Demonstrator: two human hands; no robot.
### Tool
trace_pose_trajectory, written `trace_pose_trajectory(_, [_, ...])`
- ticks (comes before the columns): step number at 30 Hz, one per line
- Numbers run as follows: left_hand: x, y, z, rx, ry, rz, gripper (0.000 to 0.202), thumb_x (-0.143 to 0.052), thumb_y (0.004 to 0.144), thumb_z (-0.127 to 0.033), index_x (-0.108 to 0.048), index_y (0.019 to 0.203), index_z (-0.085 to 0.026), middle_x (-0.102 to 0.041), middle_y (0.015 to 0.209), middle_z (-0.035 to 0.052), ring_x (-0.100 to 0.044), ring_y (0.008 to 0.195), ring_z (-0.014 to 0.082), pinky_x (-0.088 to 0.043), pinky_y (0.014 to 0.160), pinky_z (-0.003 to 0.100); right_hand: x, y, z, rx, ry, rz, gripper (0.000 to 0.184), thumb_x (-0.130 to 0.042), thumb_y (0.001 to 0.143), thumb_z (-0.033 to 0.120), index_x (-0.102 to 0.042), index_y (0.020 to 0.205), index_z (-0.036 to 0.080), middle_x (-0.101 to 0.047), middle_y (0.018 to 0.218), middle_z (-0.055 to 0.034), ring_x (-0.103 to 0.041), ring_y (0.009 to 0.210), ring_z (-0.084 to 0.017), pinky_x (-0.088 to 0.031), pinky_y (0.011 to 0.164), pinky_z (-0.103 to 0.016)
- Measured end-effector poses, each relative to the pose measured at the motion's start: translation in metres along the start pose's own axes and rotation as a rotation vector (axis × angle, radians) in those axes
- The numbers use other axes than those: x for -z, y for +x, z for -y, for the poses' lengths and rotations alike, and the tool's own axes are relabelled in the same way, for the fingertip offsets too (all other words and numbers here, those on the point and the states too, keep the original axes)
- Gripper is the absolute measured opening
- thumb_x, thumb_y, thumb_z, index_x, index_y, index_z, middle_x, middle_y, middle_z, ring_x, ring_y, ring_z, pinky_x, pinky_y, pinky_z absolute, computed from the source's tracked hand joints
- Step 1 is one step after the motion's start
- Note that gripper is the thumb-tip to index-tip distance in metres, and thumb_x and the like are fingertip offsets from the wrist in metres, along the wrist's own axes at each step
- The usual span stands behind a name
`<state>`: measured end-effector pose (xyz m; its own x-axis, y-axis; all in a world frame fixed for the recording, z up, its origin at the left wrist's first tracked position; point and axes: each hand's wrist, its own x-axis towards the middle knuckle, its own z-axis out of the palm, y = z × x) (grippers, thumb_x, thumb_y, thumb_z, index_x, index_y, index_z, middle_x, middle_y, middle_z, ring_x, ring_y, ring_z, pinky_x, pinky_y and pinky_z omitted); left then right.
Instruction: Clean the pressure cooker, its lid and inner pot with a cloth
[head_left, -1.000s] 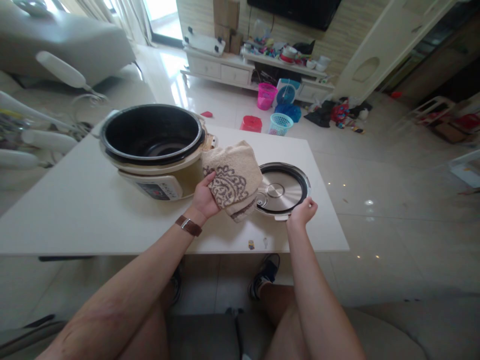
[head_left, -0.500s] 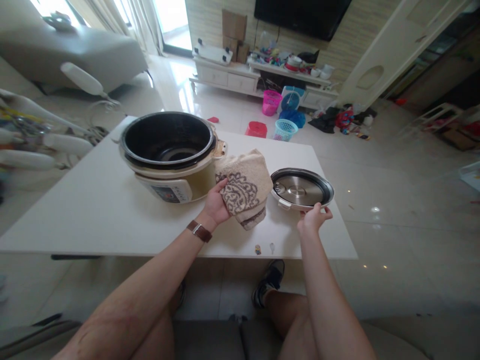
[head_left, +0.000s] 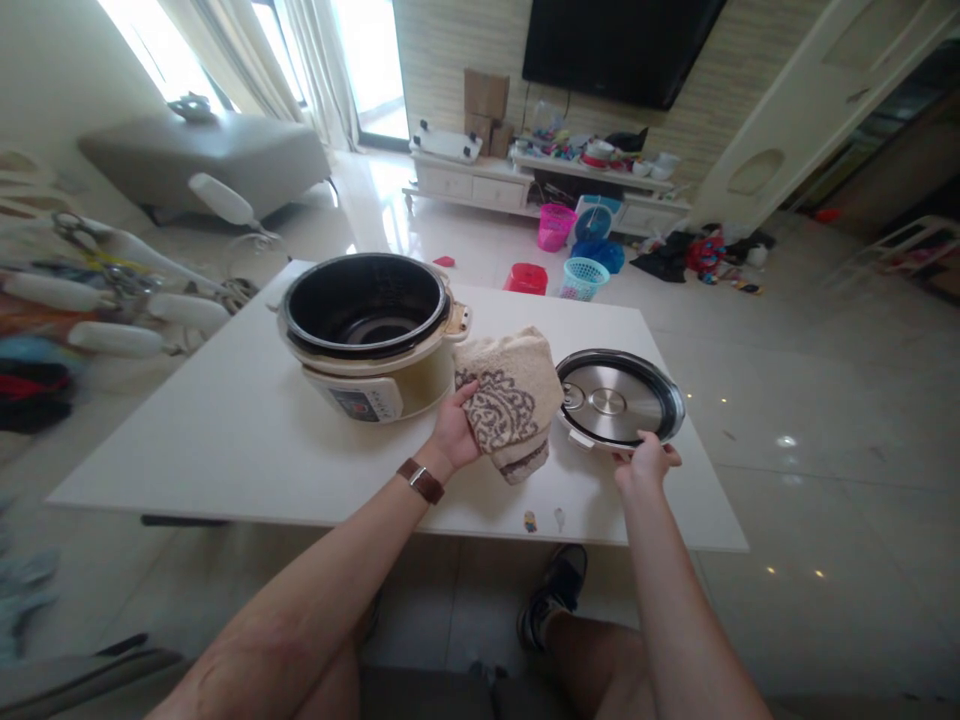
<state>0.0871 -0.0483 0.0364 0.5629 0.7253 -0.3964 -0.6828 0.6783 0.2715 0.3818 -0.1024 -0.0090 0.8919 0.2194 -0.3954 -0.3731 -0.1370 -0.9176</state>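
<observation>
A folded beige towel [head_left: 517, 385] with a dark scroll pattern is gripped by my left hand [head_left: 456, 428], thumb on top, above the middle of the table. My right hand [head_left: 646, 462] holds the round pot lid [head_left: 626, 400] by its near rim, its metal inner face turned up towards me. Left of the towel stands an electric pressure cooker [head_left: 367, 370] without its lid, its control panel facing me. The cooker's dark inner pot [head_left: 367, 300] shows bare walls. My right fingers under the lid are partly hidden.
The white table [head_left: 247, 460] bears two small stickers [head_left: 530, 521] near its front edge. On the floor beyond are a pink basket [head_left: 556, 227], a light blue basket [head_left: 584, 278] and a red stool [head_left: 526, 279]. A fan with white blades [head_left: 221, 200] stands at the left.
My view has shifted, so the whole scene sits lower and further right. The lid's inner face shows a little more fully. Both hands keep their holds on the towel and the lid.
</observation>
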Motion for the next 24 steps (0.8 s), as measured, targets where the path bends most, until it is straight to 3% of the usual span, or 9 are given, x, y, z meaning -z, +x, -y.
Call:
trace_pose_trajectory(7, [0.001,0.001,0.001,0.002,0.012,-0.013,0.042,-0.054,0.095,-0.033,-0.074,0.124,-0.01,-0.081,0.113,0.0186,-0.077,0.113,0.0348,-0.053,0.112,0.061,0.003,0.016,-0.006,0.245,-0.166,-0.036,0.053,-0.058,0.074,0.025,-0.032,0.119,0.033,-0.049,0.124,-0.0041,-0.064,0.112,-0.024,-0.064,0.085,-0.046])
trace_pose_trajectory(12, [0.001,0.0,0.001,0.006,0.01,-0.01,0.044,-0.055,0.095,-0.033,-0.073,0.128,-0.01,-0.081,0.115,0.0184,-0.077,0.113,0.0348,-0.053,0.112,0.061,0.008,0.011,0.003,0.289,-0.232,-0.12,0.053,-0.059,0.071,0.019,-0.039,0.119,0.028,-0.048,0.13,-0.0102,-0.061,0.123,-0.028,-0.055,0.108,-0.051])
trace_pose_trajectory(15, [0.0,0.0,0.001,0.005,0.021,-0.011,0.043,-0.054,0.095,-0.034,-0.074,0.125,-0.01,-0.082,0.113,0.0181,-0.077,0.113,0.0348,-0.052,0.112,0.061,0.013,-0.005,0.013,0.682,-0.322,-0.108,0.049,-0.061,0.07,0.016,-0.048,0.116,0.025,-0.048,0.143,-0.0159,-0.048,0.144,-0.032,-0.036,0.125,-0.058])
trace_pose_trajectory(17, [0.0,0.0,0.001,0.016,0.031,-0.013,0.04,-0.054,0.096,-0.034,-0.075,0.12,-0.009,-0.082,0.11,0.018,-0.077,0.113,0.0347,-0.052,0.113,0.061,0.014,-0.021,0.016,0.985,-0.351,0.032,0.041,-0.062,0.075,0.018,-0.055,0.114,0.025,-0.051,0.147,-0.0163,-0.039,0.152,-0.033,-0.027,0.129,-0.061])
trace_pose_trajectory(19, [0.001,-0.001,0.001,0.036,0.042,-0.008,0.039,-0.054,0.096,-0.035,-0.076,0.115,-0.009,-0.082,0.107,0.0181,-0.077,0.112,0.0347,-0.052,0.113,0.06,0.011,-0.04,0.016,1.063,-0.306,0.269,0.03,-0.062,0.082,0.026,-0.061,0.112,0.024,-0.059,0.142,-0.0157,-0.046,0.147,-0.033,-0.032,0.125,-0.06])
trace_pose_trajectory(21, [0.001,-0.001,0.001,0.06,0.05,0.007,0.038,-0.054,0.096,-0.034,-0.077,0.114,-0.009,-0.082,0.105,0.0183,-0.077,0.112,0.0345,-0.051,0.114,0.059,0.005,-0.06,0.012,0.904,-0.242,0.542,0.028,-0.065,0.085,0.037,-0.066,0.109,0.023,-0.068,0.128,-0.0137,-0.059,0.13,-0.031,-0.045,0.115,-0.054])
trace_pose_trajectory(24, [0.002,-0.002,0.002,0.102,0.067,0.03,0.037,-0.052,0.097,-0.033,-0.077,0.111,-0.008,-0.083,0.103,0.0179,-0.079,0.108,0.0327,-0.052,0.114,0.054,-0.007,-0.086,0.003,0.468,-0.137,0.868,0.037,-0.07,0.082,0.051,-0.07,0.105,0.022,-0.074,0.112,-0.009,-0.067,0.111,-0.028,-0.054,0.099,-0.046])
